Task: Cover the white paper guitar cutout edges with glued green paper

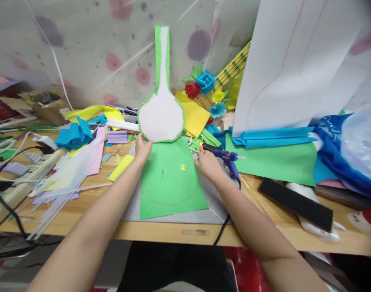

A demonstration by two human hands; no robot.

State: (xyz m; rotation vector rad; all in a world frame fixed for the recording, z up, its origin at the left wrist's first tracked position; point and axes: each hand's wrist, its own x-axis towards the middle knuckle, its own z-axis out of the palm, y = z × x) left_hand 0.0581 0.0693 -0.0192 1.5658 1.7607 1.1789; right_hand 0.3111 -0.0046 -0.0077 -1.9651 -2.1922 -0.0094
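Observation:
A white lute-shaped cutout [162, 115] with a green paper edge stands tilted up against the back. My left hand [143, 148] has its fingers closed on the cutout's lower left edge. Below it lies a green sheet [170, 186] with a faint curved line and a small yellow scrap [183, 167]. At the sheet's right edge, my right hand [207, 163] is closed around a small orange-tipped item, mostly hidden. Just right of that hand is a blue glue gun [229, 159].
Glue sticks [67, 174] and a power strip [24, 186] lie at the left. A black phone [296, 202] is at the right. Blue crepe paper [273, 137] rests before a tall white board [282, 69]. Paper flowers [206, 82] stand behind.

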